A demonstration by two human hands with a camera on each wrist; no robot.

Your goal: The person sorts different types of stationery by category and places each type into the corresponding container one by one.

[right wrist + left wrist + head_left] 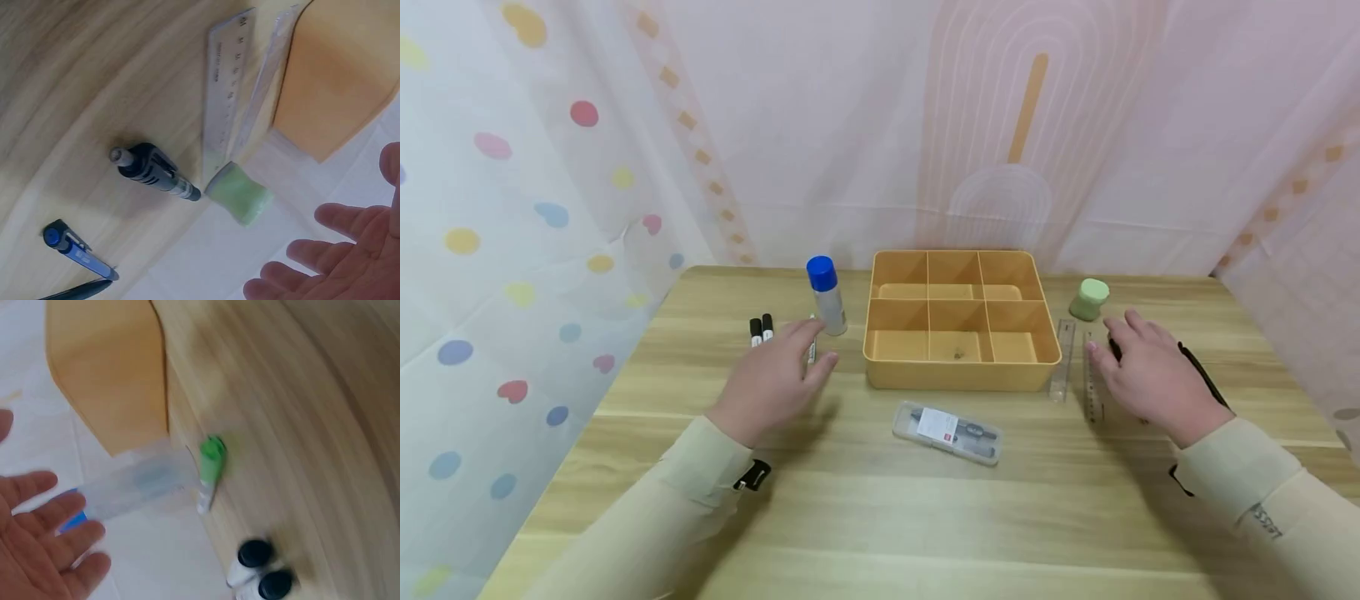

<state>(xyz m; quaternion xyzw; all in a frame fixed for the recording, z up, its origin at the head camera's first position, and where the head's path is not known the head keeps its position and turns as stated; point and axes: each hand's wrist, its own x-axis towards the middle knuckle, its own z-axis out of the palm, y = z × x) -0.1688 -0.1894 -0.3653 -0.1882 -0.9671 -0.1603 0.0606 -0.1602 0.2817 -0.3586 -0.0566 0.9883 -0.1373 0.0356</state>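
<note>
My left hand (771, 375) is held over the left of the table, fingers spread and holding nothing. Near its fingertips stands a clear bottle (830, 307) with a blue cap. Below that hand lie a green-ended pen (211, 465) and two white markers (250, 562) with black caps. On the other side, my right hand (1157, 375) hovers with loose fingers, also holding nothing. Around it are two clear rulers (225, 87), a chunky dark pen (150, 169), a blue pen (81, 255) and a small light green block (1088, 300) with curved sides.
A yellow-orange organizer box (958, 375) with several compartments stands at the back middle of the wooden table. In front of it lies a clear plastic case (947, 433) with a drawing compass inside. A patterned curtain (820, 125) hangs behind the table.
</note>
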